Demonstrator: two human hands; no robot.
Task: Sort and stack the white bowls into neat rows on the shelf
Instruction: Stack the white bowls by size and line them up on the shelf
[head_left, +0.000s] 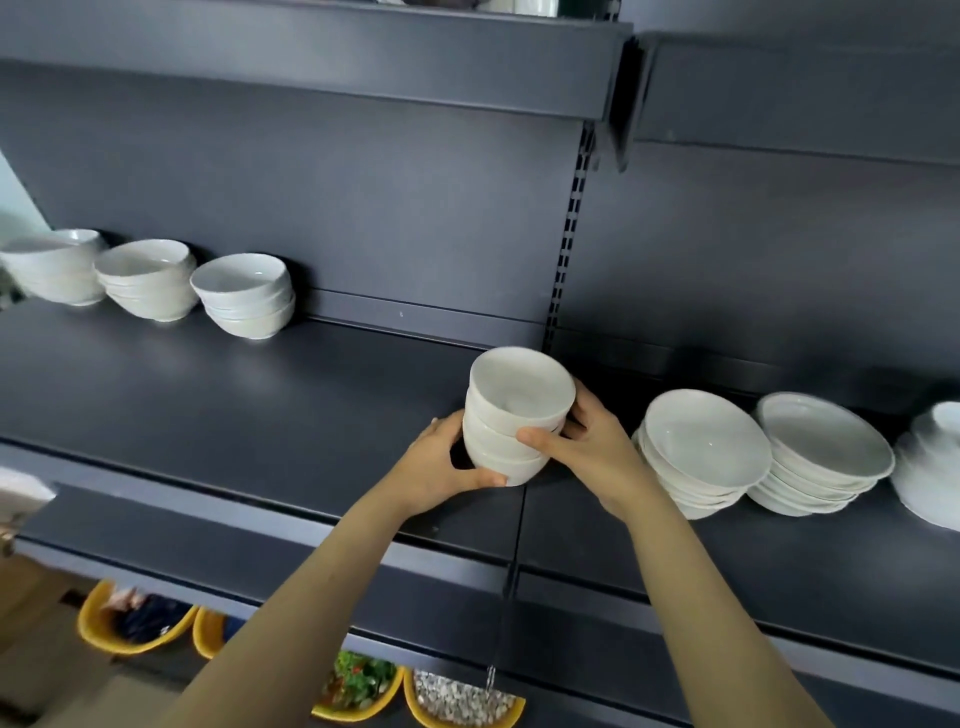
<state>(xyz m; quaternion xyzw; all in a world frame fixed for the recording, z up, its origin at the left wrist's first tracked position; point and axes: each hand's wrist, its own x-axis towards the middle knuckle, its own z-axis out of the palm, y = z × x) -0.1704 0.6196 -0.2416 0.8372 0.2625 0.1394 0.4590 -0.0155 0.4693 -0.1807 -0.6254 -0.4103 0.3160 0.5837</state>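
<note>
Both the left hand (441, 460) and the right hand (587, 447) hold a small stack of white bowls (514, 415) near the shelf (260, 415) front edge, tilted. The top bowl may slide off if the tilt grows.

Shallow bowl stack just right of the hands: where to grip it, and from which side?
Likely low, under the bottom bowl of the shallow stack, one side each, coming from the front of the shelf. The rims flare wide, so a hold on an upper rim would lift only that bowl. The next stack sits close on its right, leaving little room there.
</note>
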